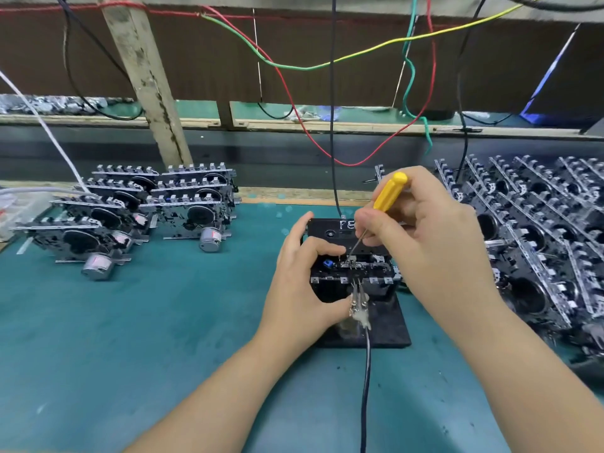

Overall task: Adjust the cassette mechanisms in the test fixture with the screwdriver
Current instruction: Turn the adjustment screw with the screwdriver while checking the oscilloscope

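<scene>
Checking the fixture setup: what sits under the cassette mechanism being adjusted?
A black base plate lies under the cassette mechanism, on the green mat. Its middle is covered, so any mounting cannot be seen.

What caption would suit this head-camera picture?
Right hand turns a yellow screwdriver into a cassette mechanism steadied by the left hand.

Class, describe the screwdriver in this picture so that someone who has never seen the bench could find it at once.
Start at the green bench mat and find the black test fixture near its middle, between the person's two hands. Above it, the right hand grips the screwdriver, its thin shaft slanting down into the mechanism. Its bright yellow handle sets it apart from the grey and black metal parts around it.
</scene>
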The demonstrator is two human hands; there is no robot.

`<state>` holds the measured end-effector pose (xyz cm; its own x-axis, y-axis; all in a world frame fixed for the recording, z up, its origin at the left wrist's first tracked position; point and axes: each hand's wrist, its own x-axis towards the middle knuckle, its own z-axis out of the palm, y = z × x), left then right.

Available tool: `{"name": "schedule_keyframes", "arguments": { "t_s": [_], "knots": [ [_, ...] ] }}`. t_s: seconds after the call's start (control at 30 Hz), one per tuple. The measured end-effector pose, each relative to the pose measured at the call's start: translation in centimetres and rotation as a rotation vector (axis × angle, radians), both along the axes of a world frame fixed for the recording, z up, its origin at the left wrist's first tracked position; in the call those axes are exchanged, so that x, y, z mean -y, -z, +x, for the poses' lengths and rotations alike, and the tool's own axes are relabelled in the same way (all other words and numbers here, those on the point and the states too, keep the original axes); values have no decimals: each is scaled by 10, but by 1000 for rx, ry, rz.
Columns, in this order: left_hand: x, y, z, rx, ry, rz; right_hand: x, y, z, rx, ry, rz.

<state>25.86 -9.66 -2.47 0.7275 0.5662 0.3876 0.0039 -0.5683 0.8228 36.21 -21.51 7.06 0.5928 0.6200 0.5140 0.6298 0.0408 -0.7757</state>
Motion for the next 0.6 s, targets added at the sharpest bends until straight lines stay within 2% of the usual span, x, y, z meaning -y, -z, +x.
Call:
{"name": "schedule_keyframes", "arguments": {
  "t_s": [0.4, 0.6],
  "knots": [
    [1, -1, 0, 15, 5, 14, -12, -4, 4, 195, -1, -89],
    [1, -1, 0, 23, 4, 10, -10, -10, 11, 64, -98, -45]
  ]
}}
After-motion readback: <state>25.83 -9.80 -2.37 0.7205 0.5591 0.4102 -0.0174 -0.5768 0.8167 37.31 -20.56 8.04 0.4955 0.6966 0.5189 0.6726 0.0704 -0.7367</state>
